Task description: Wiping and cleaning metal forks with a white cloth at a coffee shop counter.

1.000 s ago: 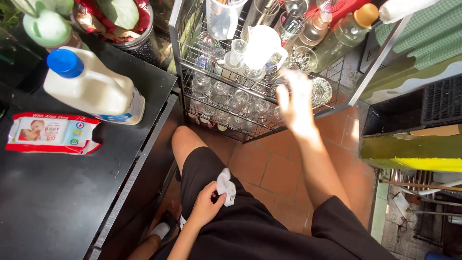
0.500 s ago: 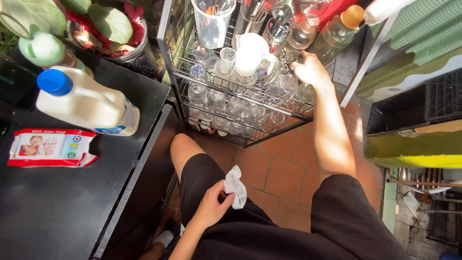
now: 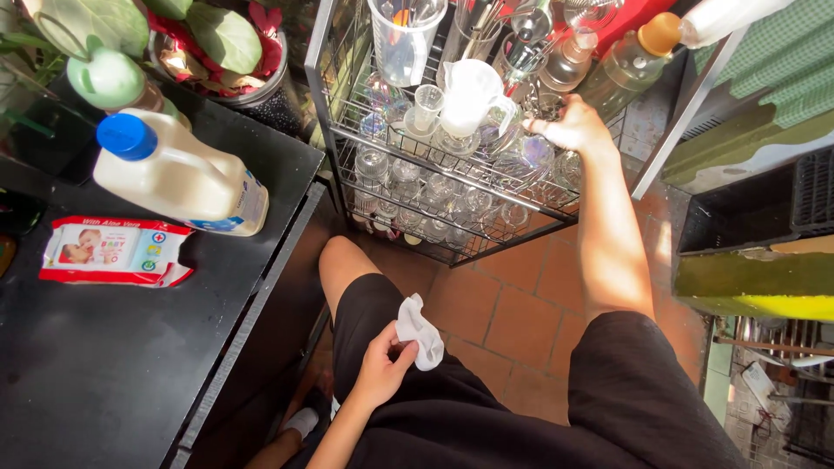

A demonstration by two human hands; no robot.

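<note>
My left hand (image 3: pixel 380 369) rests over my lap, pinching a crumpled white wipe (image 3: pixel 419 331). My right hand (image 3: pixel 573 128) is stretched out to the wire rack (image 3: pixel 334 130), its fingers curled around a clear glass (image 3: pixel 532 155) on the upper shelf. Next to that hand stand a white jug (image 3: pixel 469 95), a small clear cup (image 3: pixel 426 106) and a clear plastic measuring jug (image 3: pixel 401 39). Several upturned glasses fill the shelves below. I sit with my knees toward the rack, wearing black shorts.
A black table (image 3: pixel 130 365) on the left carries a white milk bottle with a blue cap (image 3: pixel 178 178), a red pack of wipes (image 3: pixel 109 252) and a potted plant (image 3: pixel 217 43). Bottles (image 3: pixel 621 65) stand at the rack's right end. Red floor tiles (image 3: pixel 512 321) lie below.
My right hand has moved from the lower shelf up and right to the upper shelf of the rack. My left hand with the wipe has stayed over my lap.
</note>
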